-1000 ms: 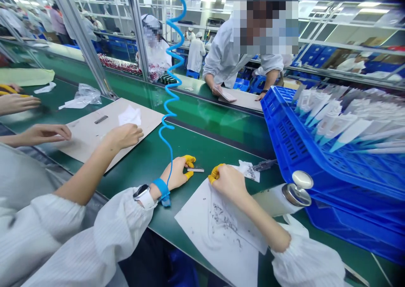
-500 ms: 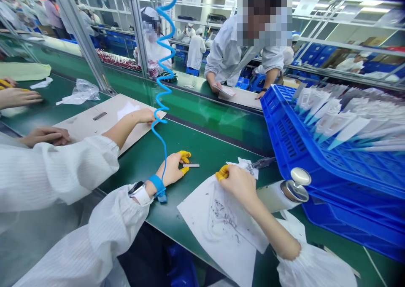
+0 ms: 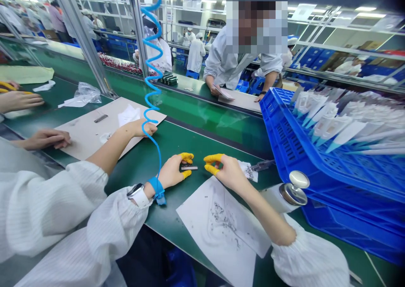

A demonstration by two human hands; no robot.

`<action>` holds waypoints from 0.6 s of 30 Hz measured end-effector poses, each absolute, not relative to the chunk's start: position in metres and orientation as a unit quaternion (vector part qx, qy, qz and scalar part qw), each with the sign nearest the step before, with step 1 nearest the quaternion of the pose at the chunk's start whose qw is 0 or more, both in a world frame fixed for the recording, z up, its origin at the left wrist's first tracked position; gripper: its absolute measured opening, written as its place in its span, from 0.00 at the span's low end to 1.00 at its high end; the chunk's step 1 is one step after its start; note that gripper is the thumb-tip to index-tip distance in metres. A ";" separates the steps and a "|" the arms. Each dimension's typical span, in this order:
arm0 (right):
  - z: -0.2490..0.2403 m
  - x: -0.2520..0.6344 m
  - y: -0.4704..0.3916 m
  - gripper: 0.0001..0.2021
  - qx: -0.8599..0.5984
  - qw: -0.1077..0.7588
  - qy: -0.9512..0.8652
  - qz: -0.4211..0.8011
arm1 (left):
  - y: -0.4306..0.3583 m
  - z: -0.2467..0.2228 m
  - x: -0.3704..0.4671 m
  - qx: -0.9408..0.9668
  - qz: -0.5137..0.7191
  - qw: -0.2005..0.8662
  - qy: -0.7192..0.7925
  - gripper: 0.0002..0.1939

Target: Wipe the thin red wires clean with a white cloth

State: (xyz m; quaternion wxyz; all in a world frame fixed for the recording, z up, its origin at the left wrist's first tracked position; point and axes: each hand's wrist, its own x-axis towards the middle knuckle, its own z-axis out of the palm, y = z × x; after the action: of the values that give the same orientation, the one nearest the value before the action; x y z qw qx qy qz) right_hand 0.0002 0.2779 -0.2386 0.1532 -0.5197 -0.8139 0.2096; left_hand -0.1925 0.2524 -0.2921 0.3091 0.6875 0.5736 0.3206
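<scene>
Yellow finger cots cover the thumb and fingertips of both hands. My left hand (image 3: 172, 170), with a blue strap and watch at its wrist, is closed at the fingertips about a small metal bar (image 3: 190, 167) low over the green bench. Along the bar runs a dark edge, too small to make out. Just right of it, my right hand (image 3: 229, 171) holds thumb and forefinger close in a pinch; anything between them is too small to see. Below that hand, white paper (image 3: 196, 211) carries many tiny dark pieces (image 3: 224, 219).
Blue crates (image 3: 284, 139) with white and light-blue packets stand at right, beside a pump bottle (image 3: 292, 194). Behind my right hand lies a small paper (image 3: 251, 172). A coiled blue cord (image 3: 152, 97) hangs near my left wrist. A co-worker's arm (image 3: 117, 143) crosses a board at left.
My right hand has moved left from over the white paper to near the metal bar. My left hand stays by the bar. The neighbouring co-worker's arm has drawn back slightly left.
</scene>
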 end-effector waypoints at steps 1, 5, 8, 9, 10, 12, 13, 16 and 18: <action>-0.240 -0.005 0.281 0.13 -0.503 0.155 -0.823 0.213 | 0.253 -0.292 -0.192 0.687 0.323 0.313 0.571 0.24; -0.243 -0.026 0.289 0.15 -0.445 0.149 -0.856 0.216 | 0.256 -0.295 -0.189 0.677 0.332 0.326 0.570 0.21; -0.242 -0.035 0.292 0.10 -0.421 0.142 -0.870 0.214 | 0.259 -0.300 -0.188 0.663 0.338 0.328 0.582 0.26; -0.241 -0.037 0.293 0.08 -0.417 0.141 -0.872 0.212 | 0.259 -0.301 -0.188 0.658 0.341 0.328 0.586 0.28; -0.241 -0.038 0.294 0.08 -0.415 0.140 -0.874 0.212 | 0.260 -0.303 -0.188 0.653 0.344 0.329 0.589 0.29; -0.242 -0.039 0.295 0.07 -0.414 0.140 -0.874 0.212 | 0.261 -0.305 -0.188 0.648 0.351 0.333 0.589 0.28; -0.242 -0.039 0.295 0.07 -0.414 0.141 -0.874 0.213 | 0.261 -0.305 -0.188 0.646 0.354 0.336 0.587 0.28; -0.244 -0.038 0.294 0.07 -0.414 0.144 -0.872 0.219 | 0.261 -0.304 -0.187 0.640 0.368 0.343 0.581 0.28; -0.245 -0.038 0.293 0.07 -0.415 0.147 -0.870 0.222 | 0.260 -0.303 -0.185 0.635 0.379 0.351 0.574 0.27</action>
State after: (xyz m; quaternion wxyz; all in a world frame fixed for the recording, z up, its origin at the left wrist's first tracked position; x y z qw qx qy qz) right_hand -0.0375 0.2926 -0.2451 0.1471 -0.4154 -0.8698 0.2219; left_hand -0.1853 0.2604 -0.3034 0.3506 0.6353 0.5741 0.3794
